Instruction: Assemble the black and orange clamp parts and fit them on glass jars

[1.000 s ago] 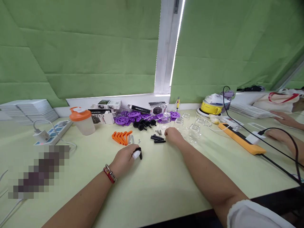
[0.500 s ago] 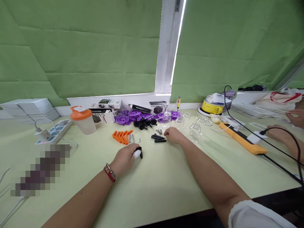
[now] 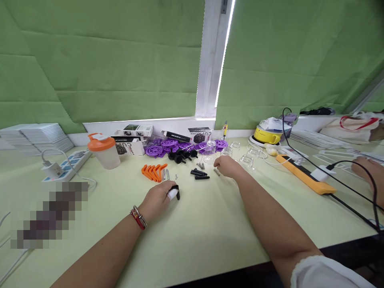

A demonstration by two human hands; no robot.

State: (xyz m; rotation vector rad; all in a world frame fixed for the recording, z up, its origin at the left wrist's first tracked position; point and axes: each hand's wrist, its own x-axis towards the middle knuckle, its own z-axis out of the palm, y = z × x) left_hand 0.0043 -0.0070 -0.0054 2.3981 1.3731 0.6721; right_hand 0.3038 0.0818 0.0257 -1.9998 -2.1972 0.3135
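My left hand (image 3: 158, 196) rests on the table, its fingers closed round a small black and white plastic part (image 3: 173, 194). Farther out, my right hand (image 3: 225, 165) is bent in a pinch low over the table; whatever its fingertips hold is hidden. A loose metal spring (image 3: 216, 172) lies just below those fingertips. Several more springs (image 3: 201, 165) lie to their left, above black plastic tubes (image 3: 199, 174). Between the hands and to the left are orange angled pieces (image 3: 153, 173), metal pins (image 3: 166, 174) and tiny metal bits (image 3: 176, 176).
Black funnel-like parts (image 3: 180, 156) and purple discs (image 3: 155, 150) lie before cup holder boxes (image 3: 132, 147). Clear glass cups (image 3: 246, 161) stand at right, near an orange power strip (image 3: 306, 176). An orange-lidded shaker (image 3: 105, 152) stands left. Another person's hand (image 3: 367, 170) is at far right.
My right hand has shifted right, away from the black tubes, and a spring now shows on the table beside it. My left hand keeps its place and its hold.
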